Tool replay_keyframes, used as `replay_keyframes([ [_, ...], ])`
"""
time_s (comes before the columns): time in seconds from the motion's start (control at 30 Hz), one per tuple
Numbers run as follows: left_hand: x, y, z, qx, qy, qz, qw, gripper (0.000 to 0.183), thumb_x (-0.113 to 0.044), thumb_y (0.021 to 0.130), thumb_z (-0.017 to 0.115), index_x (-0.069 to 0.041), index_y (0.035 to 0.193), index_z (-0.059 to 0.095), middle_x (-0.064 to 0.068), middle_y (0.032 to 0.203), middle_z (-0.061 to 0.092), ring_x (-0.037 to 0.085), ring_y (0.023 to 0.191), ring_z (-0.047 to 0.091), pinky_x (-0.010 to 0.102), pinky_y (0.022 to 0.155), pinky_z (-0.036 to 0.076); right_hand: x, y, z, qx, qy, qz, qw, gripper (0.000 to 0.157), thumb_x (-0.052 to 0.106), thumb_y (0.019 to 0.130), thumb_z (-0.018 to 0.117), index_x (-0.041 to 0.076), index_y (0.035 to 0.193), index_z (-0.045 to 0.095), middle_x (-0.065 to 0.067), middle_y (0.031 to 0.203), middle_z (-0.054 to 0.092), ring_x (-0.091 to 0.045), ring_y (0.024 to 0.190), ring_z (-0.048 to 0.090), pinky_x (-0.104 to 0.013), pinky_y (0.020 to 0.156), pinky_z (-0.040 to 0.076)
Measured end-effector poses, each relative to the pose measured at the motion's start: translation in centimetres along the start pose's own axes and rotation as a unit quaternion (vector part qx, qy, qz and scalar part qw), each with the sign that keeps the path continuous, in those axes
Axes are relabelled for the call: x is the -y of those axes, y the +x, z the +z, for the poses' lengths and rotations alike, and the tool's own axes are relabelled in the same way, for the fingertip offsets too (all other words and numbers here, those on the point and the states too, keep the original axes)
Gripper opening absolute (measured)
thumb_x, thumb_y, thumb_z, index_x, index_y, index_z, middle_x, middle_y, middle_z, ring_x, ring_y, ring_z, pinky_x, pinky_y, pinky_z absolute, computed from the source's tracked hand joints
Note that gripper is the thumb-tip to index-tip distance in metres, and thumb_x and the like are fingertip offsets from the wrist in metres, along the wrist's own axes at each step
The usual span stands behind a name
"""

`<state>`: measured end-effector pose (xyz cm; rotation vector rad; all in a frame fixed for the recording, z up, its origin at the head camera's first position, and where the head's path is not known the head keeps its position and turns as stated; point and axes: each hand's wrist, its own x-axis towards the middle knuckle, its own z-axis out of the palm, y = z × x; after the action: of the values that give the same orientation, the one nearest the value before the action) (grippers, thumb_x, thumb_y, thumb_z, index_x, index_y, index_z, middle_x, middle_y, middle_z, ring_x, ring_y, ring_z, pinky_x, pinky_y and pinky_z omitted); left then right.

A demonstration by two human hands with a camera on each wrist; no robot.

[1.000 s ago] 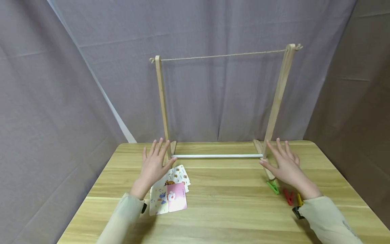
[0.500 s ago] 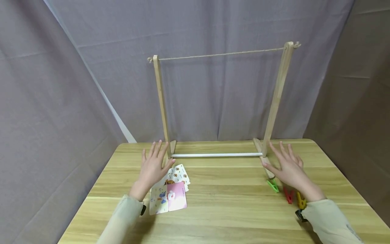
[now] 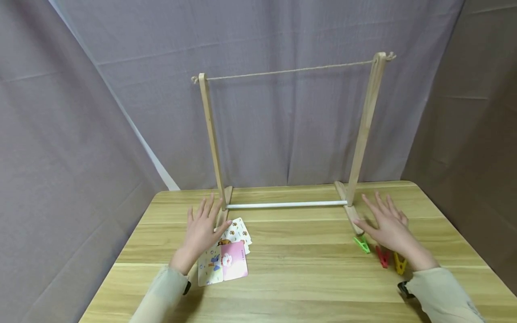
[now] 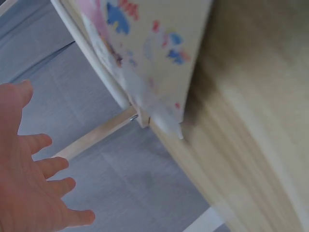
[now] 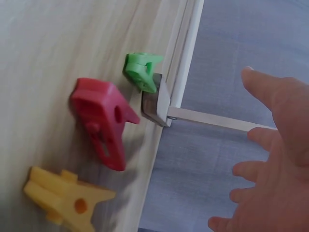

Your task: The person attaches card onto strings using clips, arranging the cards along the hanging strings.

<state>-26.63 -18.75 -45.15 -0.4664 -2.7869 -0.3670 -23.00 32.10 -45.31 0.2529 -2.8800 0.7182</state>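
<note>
My left hand (image 3: 202, 229) hovers with spread fingers over the left side of the table, holding nothing. Below it lie overlapping printed cards: a pink and cream card (image 3: 235, 261) in front and a white patterned card (image 3: 239, 231) behind, partly covered. On the other side my right hand (image 3: 388, 225), also spread and holding nothing, is above several plastic clothespins. A green clothespin (image 5: 141, 71), a red clothespin (image 5: 104, 121) and a yellow clothespin (image 5: 67, 198) lie in a slanting row on the wood in the right wrist view.
A wooden frame stands at the back, its left post (image 3: 211, 139) and right post (image 3: 365, 130) joined by a thin rope (image 3: 291, 71) on top and a white rod (image 3: 286, 205) below. Grey curtains (image 3: 258, 125) hang behind the wooden table (image 3: 299, 278).
My right hand has drifted slightly right, showing more of the red and yellow clothespins. My left hand has come back a little toward me. The view has shifted slightly; cards and clothespins stay put.
</note>
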Motion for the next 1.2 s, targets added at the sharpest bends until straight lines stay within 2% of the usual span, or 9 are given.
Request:
replay_keyframes([
  [0.13,0.1,-0.4,0.2,0.006,-0.002,0.001,1.0,0.076,-0.054,0.098,0.058,-0.015,0.158,0.033,0.013,0.165,0.018,0.039,0.151,0.015,0.07,0.114,0.003,-0.2,-0.2,0.0,0.009,-0.001,0.003,1.0,0.083,0.049,0.1,0.057,0.012,0.162,0.014,-0.033,0.161,0.001,-0.056,0.146,-0.008,-0.083,0.098,0.006],
  [0.4,0.6,-1.1,0.4,0.014,-0.004,-0.001,0.9999,0.074,-0.055,0.098,0.057,-0.014,0.157,0.035,0.013,0.164,0.023,0.039,0.151,0.017,0.069,0.115,0.005,-0.7,-0.7,0.2,0.009,-0.027,0.001,1.0,0.082,0.047,0.099,0.06,0.007,0.16,0.021,-0.038,0.155,0.023,-0.063,0.135,0.023,-0.083,0.092,0.02],
  [0.6,1.1,-1.6,0.4,0.018,-0.016,-0.005,0.9997,0.074,-0.053,0.098,0.058,-0.015,0.157,0.036,0.017,0.162,0.028,0.042,0.148,0.024,0.07,0.114,0.01,-1.1,-1.2,0.1,0.019,-0.016,0.01,1.0,0.081,0.046,0.1,0.058,-0.007,0.154,0.027,-0.042,0.148,0.031,-0.065,0.129,0.031,-0.082,0.092,0.024],
  [0.77,1.5,-1.8,0.5,0.024,-0.026,-0.01,0.9993,0.073,-0.053,0.098,0.058,-0.013,0.156,0.038,0.018,0.161,0.031,0.043,0.147,0.026,0.071,0.113,0.013,-1.5,-1.5,0.0,0.034,-0.006,0.019,0.999,0.08,0.045,0.101,0.058,-0.016,0.146,0.035,-0.047,0.14,0.037,-0.065,0.124,0.037,-0.076,0.097,0.032],
  [1.03,1.9,-2.0,0.5,0.043,-0.03,-0.013,0.9985,0.075,-0.057,0.098,0.055,-0.015,0.157,0.036,0.019,0.158,0.035,0.043,0.145,0.03,0.07,0.113,0.017,-2.1,-1.9,0.3,0.041,-0.005,0.006,0.999,0.069,0.041,0.101,0.06,-0.02,0.132,0.049,-0.042,0.127,0.053,-0.061,0.117,0.049,-0.07,0.094,0.041],
  [1.2,2.0,-2.3,0.4,0.058,-0.031,-0.009,0.9978,0.077,-0.059,0.098,0.054,-0.017,0.159,0.032,0.017,0.159,0.035,0.043,0.144,0.032,0.07,0.112,0.019,-2.2,-2.1,0.6,0.045,-0.014,0.012,0.999,0.068,0.042,0.1,0.061,-0.019,0.128,0.054,-0.04,0.124,0.057,-0.06,0.115,0.051,-0.068,0.094,0.042],
])
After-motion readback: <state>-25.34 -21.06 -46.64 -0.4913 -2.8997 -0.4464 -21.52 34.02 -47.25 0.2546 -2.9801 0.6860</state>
